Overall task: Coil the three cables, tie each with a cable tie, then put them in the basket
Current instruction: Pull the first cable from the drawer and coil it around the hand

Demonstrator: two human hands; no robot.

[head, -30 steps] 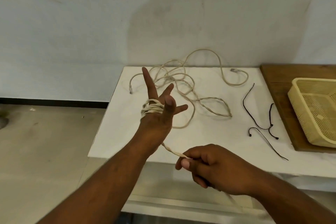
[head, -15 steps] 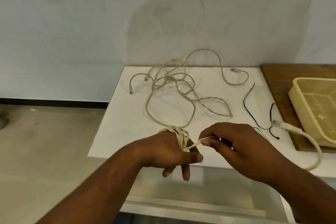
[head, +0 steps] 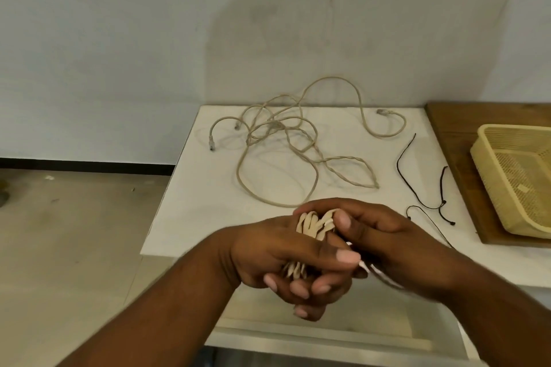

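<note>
Left hand (head: 268, 253): fingers curled round coil (head: 311, 225).
Right hand (head: 393, 243): pinching its top.
Risk: slack grip likely lets loops spill.

Two bare arms in shot: the left forearm (head: 155, 316) and right forearm (head: 492, 307), uncovered all the way back from the fingers (head: 301, 289). The left hand (head: 277, 250) and right hand (head: 396, 241) are bare too. Nails short, rounded, trimmed close.

I count 1 coiled cable (head: 313, 225), 3 black cable ties (head: 399, 158), 1 basket (head: 489, 185), and 3 plugs (head: 211, 146) showing in 1 loose tangle (head: 298, 128).
</note>
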